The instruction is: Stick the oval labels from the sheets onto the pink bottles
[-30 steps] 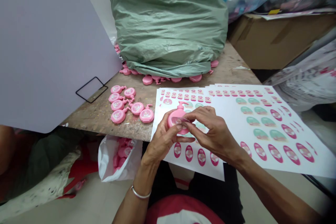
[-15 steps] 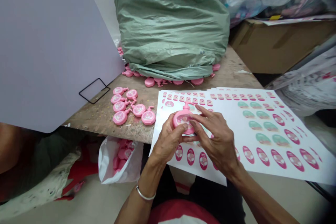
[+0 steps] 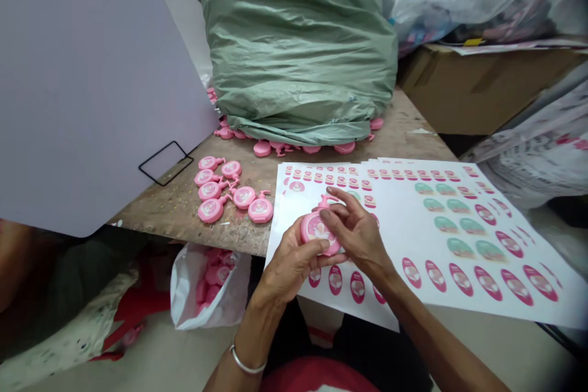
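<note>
Left hand [image 3: 291,260] is cradling a small pink pump bottle [image 3: 316,231], thumb lying along the lower part of its face, fingers curling underneath. Grip is looking firm but light. Right hand [image 3: 361,236] is closing in from the other side: thumb resting on the upper face, fingers bunching beside the pump. Both hands are sharing the one bottle, which is sitting between them, pump pointing away from the person, printed face up.

Step, as I am reading it: a round label is lying on the bottle's face and the thumbs are seating it. Whether every edge is sticking, I cannot tell; the right thumb is covering part of it.

Next move, in my judgement, is calling for the left hand staying steady while the right thumb is working evenly outward to the rim, keeping off the pump.

Under and to the right of the right hand, label sheets [image 3: 395,220] are spreading across the table [image 3: 158,208]. Beyond the left hand, to its left, seven labelled bottles [image 3: 244,196] are lying in a loose cluster. Nearer and lower on that side, a white bag [image 3: 182,294] is holding more pink pieces. Ahead of both hands, a big green sack [image 3: 298,49] is standing, with pink bottles showing along its base.
</note>
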### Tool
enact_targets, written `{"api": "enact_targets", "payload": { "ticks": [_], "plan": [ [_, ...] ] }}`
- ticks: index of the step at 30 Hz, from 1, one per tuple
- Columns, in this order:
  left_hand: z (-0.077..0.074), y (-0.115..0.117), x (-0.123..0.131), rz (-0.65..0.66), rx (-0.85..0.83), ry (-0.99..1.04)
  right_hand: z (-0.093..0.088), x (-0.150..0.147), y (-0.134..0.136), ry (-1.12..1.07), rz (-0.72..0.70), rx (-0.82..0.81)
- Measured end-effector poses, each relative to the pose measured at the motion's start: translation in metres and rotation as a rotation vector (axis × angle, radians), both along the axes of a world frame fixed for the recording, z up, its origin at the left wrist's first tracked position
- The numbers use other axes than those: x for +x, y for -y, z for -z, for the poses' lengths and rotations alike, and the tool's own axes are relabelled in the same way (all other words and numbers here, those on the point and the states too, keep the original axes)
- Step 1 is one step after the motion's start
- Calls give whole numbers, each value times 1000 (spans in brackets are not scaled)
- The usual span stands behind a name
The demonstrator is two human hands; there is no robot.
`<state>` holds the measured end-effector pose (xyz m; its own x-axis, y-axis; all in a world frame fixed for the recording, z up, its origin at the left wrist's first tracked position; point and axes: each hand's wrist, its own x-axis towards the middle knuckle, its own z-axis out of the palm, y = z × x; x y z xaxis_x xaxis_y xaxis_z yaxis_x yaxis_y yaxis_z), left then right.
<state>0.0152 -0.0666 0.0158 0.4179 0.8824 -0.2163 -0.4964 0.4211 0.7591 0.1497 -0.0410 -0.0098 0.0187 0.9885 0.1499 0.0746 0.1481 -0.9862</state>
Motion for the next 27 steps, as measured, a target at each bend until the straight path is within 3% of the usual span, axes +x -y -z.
{"api": "enact_targets", "payload": {
  "ticks": [9,18,23,27],
  "plan": [
    [1,-3,-4,5,-68,73,-7,9,7,-37,10,-69],
    [4,-4,-1,68,-87,126,-1,18,11,-98,-21,-104],
    [4,-9,4,27,-184,197,3,22,14,-34,-2,-22],
    [6,-10,10,-12,-258,177,0,22,17,210,44,140]
  ]
}}
